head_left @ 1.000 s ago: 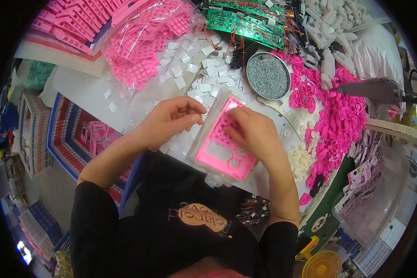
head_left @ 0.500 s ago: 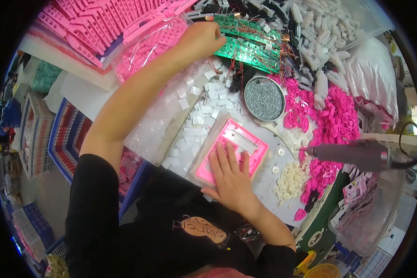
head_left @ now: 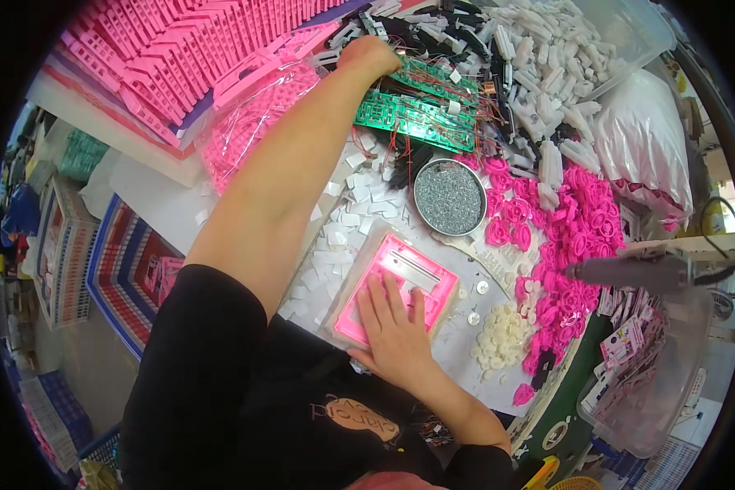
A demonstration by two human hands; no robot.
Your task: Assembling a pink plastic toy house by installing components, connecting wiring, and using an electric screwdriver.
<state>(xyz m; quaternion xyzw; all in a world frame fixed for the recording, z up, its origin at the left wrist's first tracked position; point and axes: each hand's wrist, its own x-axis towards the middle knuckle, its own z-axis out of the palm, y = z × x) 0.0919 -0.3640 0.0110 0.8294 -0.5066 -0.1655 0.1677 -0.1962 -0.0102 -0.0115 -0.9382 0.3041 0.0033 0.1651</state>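
Note:
My right hand [head_left: 394, 333] lies with fingers spread on a pink plastic casing [head_left: 366, 308], a shallow tray shape with a white rectangular strip inside. The casing rests in a pale block-like holder [head_left: 335, 314]. Stretched far across the table, my left hand [head_left: 371, 57] is at the far left end of the green circuit boards [head_left: 419, 118], beside black parts [head_left: 459, 37]. Its fingertips are turned away and hidden, so whatever they touch does not show. Thin red wires hang from the boards. A round tin of small metal screws [head_left: 449, 198] stands just nearer than them.
Pink casings [head_left: 151, 57] are stacked at far left, next to a bag of pink parts [head_left: 249, 122]. White plastic pieces [head_left: 547, 61], pink rings [head_left: 580, 220] and cream parts [head_left: 502, 335] are heaped to the right. An electric screwdriver [head_left: 629, 273] hangs at the right.
My left hand has moved from the left end of the nearer circuit board to farther back, by the black parts. My right hand stays on the pink casing. The whole view has shifted slightly.

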